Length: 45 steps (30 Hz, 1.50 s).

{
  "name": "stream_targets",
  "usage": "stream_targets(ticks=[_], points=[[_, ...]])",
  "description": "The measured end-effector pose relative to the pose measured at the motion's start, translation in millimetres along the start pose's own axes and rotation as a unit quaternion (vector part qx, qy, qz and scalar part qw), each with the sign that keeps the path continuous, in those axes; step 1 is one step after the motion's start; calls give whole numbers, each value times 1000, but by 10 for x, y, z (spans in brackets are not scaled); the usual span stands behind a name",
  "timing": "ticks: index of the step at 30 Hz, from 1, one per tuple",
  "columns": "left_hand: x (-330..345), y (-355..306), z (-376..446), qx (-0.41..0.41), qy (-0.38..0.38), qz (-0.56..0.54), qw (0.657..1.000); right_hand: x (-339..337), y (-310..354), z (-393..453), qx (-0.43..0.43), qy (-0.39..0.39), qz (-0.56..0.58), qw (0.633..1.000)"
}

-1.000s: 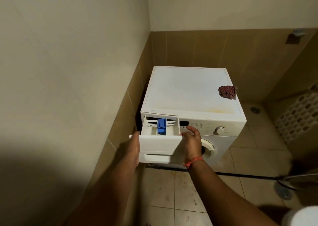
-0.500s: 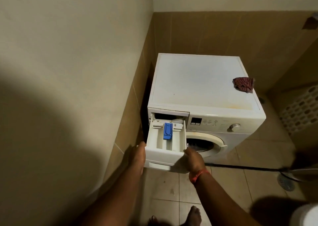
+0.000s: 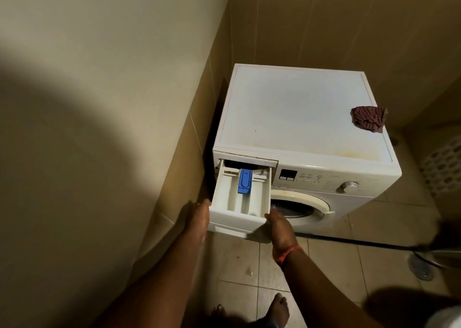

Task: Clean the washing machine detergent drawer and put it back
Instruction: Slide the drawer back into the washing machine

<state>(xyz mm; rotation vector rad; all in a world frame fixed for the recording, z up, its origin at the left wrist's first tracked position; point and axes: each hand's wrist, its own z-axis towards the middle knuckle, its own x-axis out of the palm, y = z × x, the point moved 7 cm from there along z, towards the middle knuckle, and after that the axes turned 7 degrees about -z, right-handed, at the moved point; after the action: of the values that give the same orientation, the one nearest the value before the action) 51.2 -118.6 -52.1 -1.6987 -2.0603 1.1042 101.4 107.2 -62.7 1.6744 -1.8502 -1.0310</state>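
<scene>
The white detergent drawer [image 3: 230, 198] with a blue insert [image 3: 244, 181] sticks far out of its slot at the top left of the white washing machine [image 3: 299, 118]. My left hand [image 3: 199, 219] holds the drawer's front left corner. My right hand [image 3: 279, 225] grips its front right corner from below; a red band circles that wrist. The fingers of both hands are partly hidden behind the drawer front. A crumpled dark red cloth [image 3: 369, 121] lies on the machine's top near its right edge.
The machine stands in a corner, close to the tiled wall [image 3: 194, 138] on its left. A white perforated laundry basket [image 3: 444, 163] stands at the right. A floor drain [image 3: 421, 270] and a dark hose [image 3: 361, 244] lie on the tiled floor. My bare feet [image 3: 279, 310] show at the bottom.
The drawer has slid further out of the machine toward me with both hands on its front. The camera has moved nearer and tilted down, bringing my feet into view.
</scene>
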Motion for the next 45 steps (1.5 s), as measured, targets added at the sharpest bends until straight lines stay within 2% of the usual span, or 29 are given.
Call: stream_targets(ticks=[6,11,19,32,45], points=[[106,25,162,-7,13,-17,1000,-8,0,165,-16,11,-14,1000],[115,50,209,10,5,-14,1000,20,-54,193,-19,10,53,998],[104,64,224,22,-17,-8,1000,41,-77,282,-28,13,68,997],[133,-15,264,84,-7,118,989,44,-180,335,-36,9,83,996],[125,-96,373,89,-16,202,975,65,-193,365,-17,17,99,995]])
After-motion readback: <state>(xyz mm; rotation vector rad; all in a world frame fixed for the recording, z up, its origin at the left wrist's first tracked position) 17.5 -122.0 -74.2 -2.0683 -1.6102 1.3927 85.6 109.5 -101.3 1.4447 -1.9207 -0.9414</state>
